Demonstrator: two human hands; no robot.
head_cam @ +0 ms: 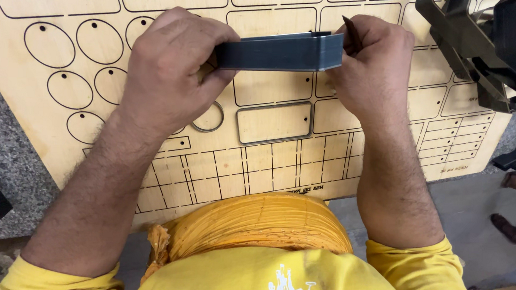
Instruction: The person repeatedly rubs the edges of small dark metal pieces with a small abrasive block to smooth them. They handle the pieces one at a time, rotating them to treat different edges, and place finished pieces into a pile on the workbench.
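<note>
Here, my left hand (pixel 171 64) and right hand (pixel 371 65) each clamp one end of a dark grey, flat metal strip (pixel 280 51), bent at its right end, above the plywood (pixel 269 157)

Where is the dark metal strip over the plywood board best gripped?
Probably at its two ends, from either side, as now: the left hand pinches one end, the right hand holds by the bend. The metal strip is long, thin and on edge above the plywood board, leaving flat faces for fingers.
</note>
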